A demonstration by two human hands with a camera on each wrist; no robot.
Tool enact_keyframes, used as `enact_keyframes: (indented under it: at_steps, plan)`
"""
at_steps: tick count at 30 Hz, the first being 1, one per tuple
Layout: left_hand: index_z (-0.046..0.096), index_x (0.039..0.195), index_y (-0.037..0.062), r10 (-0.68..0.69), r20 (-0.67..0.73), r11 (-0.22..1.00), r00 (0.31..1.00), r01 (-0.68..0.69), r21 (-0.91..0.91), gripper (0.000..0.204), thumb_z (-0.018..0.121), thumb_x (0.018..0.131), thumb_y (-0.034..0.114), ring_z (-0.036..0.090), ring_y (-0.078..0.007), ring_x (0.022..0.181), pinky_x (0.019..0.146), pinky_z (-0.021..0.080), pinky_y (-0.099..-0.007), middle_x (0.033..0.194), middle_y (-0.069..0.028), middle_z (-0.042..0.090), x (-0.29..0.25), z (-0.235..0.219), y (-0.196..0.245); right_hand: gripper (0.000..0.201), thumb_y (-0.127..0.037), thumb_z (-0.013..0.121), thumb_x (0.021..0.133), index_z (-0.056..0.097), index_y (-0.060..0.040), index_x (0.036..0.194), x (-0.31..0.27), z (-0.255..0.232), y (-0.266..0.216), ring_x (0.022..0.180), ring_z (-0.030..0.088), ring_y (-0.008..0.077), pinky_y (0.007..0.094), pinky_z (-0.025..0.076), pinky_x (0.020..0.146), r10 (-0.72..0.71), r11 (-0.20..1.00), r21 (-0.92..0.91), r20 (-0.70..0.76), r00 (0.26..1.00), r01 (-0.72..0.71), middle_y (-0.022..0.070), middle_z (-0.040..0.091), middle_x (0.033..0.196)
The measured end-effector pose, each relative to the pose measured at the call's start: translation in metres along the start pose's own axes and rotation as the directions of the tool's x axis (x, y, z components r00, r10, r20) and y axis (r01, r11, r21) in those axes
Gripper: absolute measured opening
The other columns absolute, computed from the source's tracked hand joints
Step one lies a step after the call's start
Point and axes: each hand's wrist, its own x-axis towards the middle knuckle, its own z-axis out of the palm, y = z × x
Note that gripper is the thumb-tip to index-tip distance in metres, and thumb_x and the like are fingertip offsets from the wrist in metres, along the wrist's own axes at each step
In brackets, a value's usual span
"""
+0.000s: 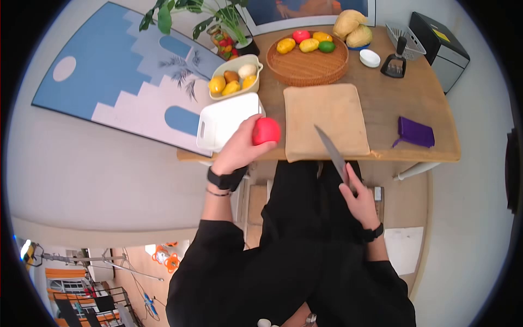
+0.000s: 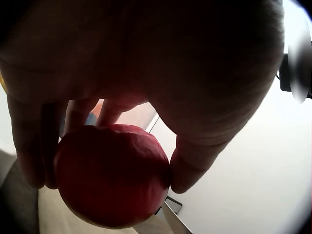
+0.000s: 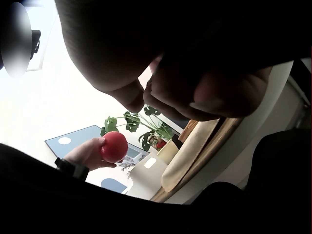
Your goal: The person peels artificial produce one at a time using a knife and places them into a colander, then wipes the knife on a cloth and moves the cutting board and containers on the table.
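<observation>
My left hand [image 1: 238, 146] grips a smooth, round red fruit [image 1: 267, 132], raised over the front of the white bin [image 1: 220, 128]. Up close in the left wrist view, the thumb is on one side of the red fruit [image 2: 113, 178] and the fingers curl round the other. At the table's front edge my right hand [image 1: 360, 204] holds a kitchen knife [image 1: 329, 147] by its handle, which the fingers mostly hide. Its blade slants up and left over the beige mat [image 1: 321, 109]. The right wrist view shows the curled fingers in shadow.
Behind the mat stands a round wicker tray [image 1: 308, 71] with several fruits. A cream basket [image 1: 234, 92] of fruit is left of it. At right lie a purple pouch [image 1: 415, 132], a white bowl [image 1: 370, 58] and a black-handled tool [image 1: 395, 64]. A potted plant [image 1: 231, 24] stands behind.
</observation>
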Motion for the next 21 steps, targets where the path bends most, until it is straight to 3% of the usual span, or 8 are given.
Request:
enact_keyframes:
  at_steps: [2, 4, 6, 7, 9, 12, 17, 21]
  plan:
    - [0.047, 0.145, -0.0011, -0.082, -0.001, 0.997, 0.997, 0.082, 0.010, 0.082, 0.084, 0.081, 0.034, 0.063, -0.0389, 0.118, 0.103, 0.051, -0.0418, 0.129, -0.0267, 0.061, 0.022, -0.035, -0.007, 0.063, -0.025, 0.070, 0.098, 0.046, -0.0223, 0.156, 0.010, -0.007, -0.014, 0.064, 0.065, 0.0178, 0.0296, 0.052, 0.068, 0.166, 0.986, -0.049, 0.119, 0.979, -0.161, 0.0166, 0.074, 0.091]
    - [0.048, 0.145, -0.0010, -0.147, -0.026, 0.989, 0.989, 0.147, 0.004, 0.083, 0.085, 0.079, 0.033, 0.066, -0.0362, 0.114, 0.100, 0.053, -0.0423, 0.124, -0.0248, 0.065, 0.057, -0.061, -0.026, 0.064, -0.025, 0.071, 0.097, 0.045, -0.0227, 0.156, 0.024, -0.005, -0.013, 0.066, 0.071, 0.0229, 0.0311, 0.053, 0.067, 0.188, 0.981, -0.078, 0.132, 0.973, -0.179, 0.0185, 0.074, 0.092]
    - [0.052, 0.141, -0.0010, -0.168, -0.096, 0.977, 0.981, 0.178, 0.113, 0.081, 0.084, 0.079, 0.041, 0.069, -0.0372, 0.110, 0.096, 0.054, -0.0427, 0.119, -0.0242, 0.069, 0.094, -0.082, -0.045, 0.065, -0.024, 0.070, 0.097, 0.045, -0.0228, 0.157, 0.042, -0.001, -0.011, 0.056, 0.049, 0.0169, 0.0293, 0.047, 0.061, 0.137, 0.990, -0.038, 0.131, 0.982, -0.133, 0.0185, 0.068, 0.081]
    - [0.052, 0.141, -0.0010, -0.167, -0.094, 0.978, 0.981, 0.177, 0.115, 0.081, 0.084, 0.079, 0.041, 0.069, -0.0372, 0.110, 0.096, 0.054, -0.0427, 0.119, -0.0242, 0.069, 0.116, -0.088, -0.053, 0.065, -0.029, 0.071, 0.096, 0.046, -0.0255, 0.156, 0.052, -0.003, -0.015, 0.056, 0.059, 0.0260, 0.0331, 0.050, 0.061, 0.179, 0.983, -0.080, 0.158, 0.971, -0.168, 0.0214, 0.067, 0.078]
    - [0.056, 0.135, -0.0007, -0.285, -0.148, 0.905, 0.947, 0.316, 0.286, 0.081, 0.081, 0.079, 0.052, 0.070, -0.0400, 0.108, 0.094, 0.055, -0.0435, 0.115, -0.0250, 0.071, 0.154, -0.096, -0.069, 0.065, -0.031, 0.071, 0.096, 0.046, -0.0269, 0.156, 0.066, -0.004, -0.014, 0.058, 0.062, 0.0299, 0.0349, 0.050, 0.061, 0.143, 0.982, -0.146, 0.163, 0.976, -0.119, 0.0219, 0.067, 0.077]
    - [0.059, 0.130, -0.0001, -0.230, -0.139, 0.883, 0.963, 0.267, 0.386, 0.081, 0.078, 0.077, 0.058, 0.070, -0.0418, 0.107, 0.094, 0.055, -0.0445, 0.113, -0.0268, 0.072, 0.208, -0.092, -0.117, 0.066, -0.034, 0.072, 0.095, 0.046, -0.0281, 0.156, 0.082, -0.012, -0.024, 0.069, 0.069, 0.0377, 0.0399, 0.054, 0.066, 0.149, 0.971, -0.212, 0.179, 0.972, -0.110, 0.0230, 0.070, 0.081]
    - [0.055, 0.136, 0.0035, -0.250, -0.192, 0.838, 0.949, 0.312, 0.448, 0.081, 0.084, 0.074, 0.047, 0.067, -0.0438, 0.110, 0.095, 0.055, -0.0459, 0.114, -0.0281, 0.069, 0.266, -0.075, -0.151, 0.067, -0.034, 0.072, 0.095, 0.045, -0.0269, 0.156, 0.093, -0.022, -0.026, 0.079, 0.072, 0.0413, 0.0425, 0.058, 0.072, 0.254, 0.953, -0.215, 0.196, 0.947, -0.212, 0.0231, 0.073, 0.088]
    - [0.046, 0.148, 0.0127, -0.255, -0.234, 0.785, 0.938, 0.342, 0.516, 0.089, 0.086, 0.073, 0.036, 0.063, -0.0433, 0.119, 0.100, 0.054, -0.0463, 0.130, -0.0285, 0.060, 0.280, -0.046, -0.206, 0.066, -0.033, 0.072, 0.095, 0.046, -0.0257, 0.155, 0.106, -0.020, -0.025, 0.083, 0.073, 0.0410, 0.0422, 0.058, 0.074, 0.271, 0.951, -0.206, 0.203, 0.941, -0.229, 0.0228, 0.074, 0.093]
